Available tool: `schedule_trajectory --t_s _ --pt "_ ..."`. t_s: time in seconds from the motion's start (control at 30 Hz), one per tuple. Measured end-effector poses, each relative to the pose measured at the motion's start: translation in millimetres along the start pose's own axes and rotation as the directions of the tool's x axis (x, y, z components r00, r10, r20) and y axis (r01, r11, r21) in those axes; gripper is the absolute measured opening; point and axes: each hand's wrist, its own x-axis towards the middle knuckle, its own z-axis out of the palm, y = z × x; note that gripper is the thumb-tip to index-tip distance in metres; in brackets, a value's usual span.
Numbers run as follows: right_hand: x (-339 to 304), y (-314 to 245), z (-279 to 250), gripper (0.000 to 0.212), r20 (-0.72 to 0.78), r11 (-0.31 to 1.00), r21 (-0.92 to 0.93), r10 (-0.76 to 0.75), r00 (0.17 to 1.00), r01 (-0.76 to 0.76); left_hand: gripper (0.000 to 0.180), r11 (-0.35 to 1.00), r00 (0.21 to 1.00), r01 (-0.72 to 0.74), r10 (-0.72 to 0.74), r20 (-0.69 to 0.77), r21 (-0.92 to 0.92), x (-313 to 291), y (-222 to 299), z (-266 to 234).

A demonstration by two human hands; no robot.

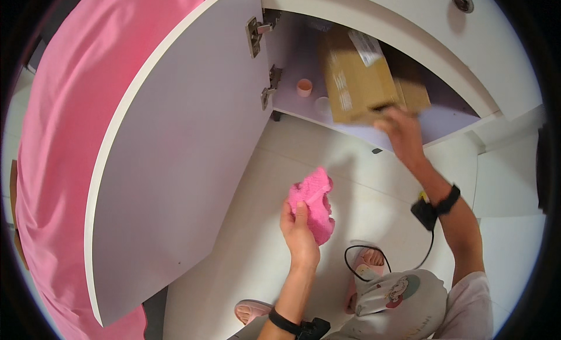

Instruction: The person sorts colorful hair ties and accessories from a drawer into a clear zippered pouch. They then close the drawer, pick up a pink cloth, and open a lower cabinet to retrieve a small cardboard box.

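Observation:
My left hand (299,228) is closed around a bright pink, fluffy cloth (316,201), thumb on top, held above the floor. At the open cabinet, my right hand (400,129) has its fingers curled on the near lower edge of a brown cardboard box (357,77). Box and hand are slightly smeared by motion, and the fingertips are partly hidden. The box sits tilted at the cabinet's front and has a white label (366,47) on top. Beside its right side shows another brown cardboard piece (414,93); whether it belongs to the same box I cannot tell.
Left of the box, a small pink cup (304,87) and a whitish round item (322,106) stand on the cabinet's lilac bottom (289,99). A large cabinet door (181,153) hangs open on the left, next to pink fabric (64,147). A small dark object (377,151) lies on the floor.

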Motion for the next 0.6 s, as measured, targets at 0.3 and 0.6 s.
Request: schedule_trajectory --t_s 0.3,0.6 --pt "-185.6 -14.4 -90.5 0.018 0.406 0.990 0.013 -0.133 0.904 0.139 0.031 0.997 0.998 -0.054 0.057 -0.040 0.060 13.4 4.8 -18.9" --pt "-284.9 -5.1 -134.2 0.019 0.480 0.989 -0.107 0.138 0.866 -0.099 0.037 0.993 0.995 -0.097 0.097 0.009 0.072 16.5 -8.5 -8.2"
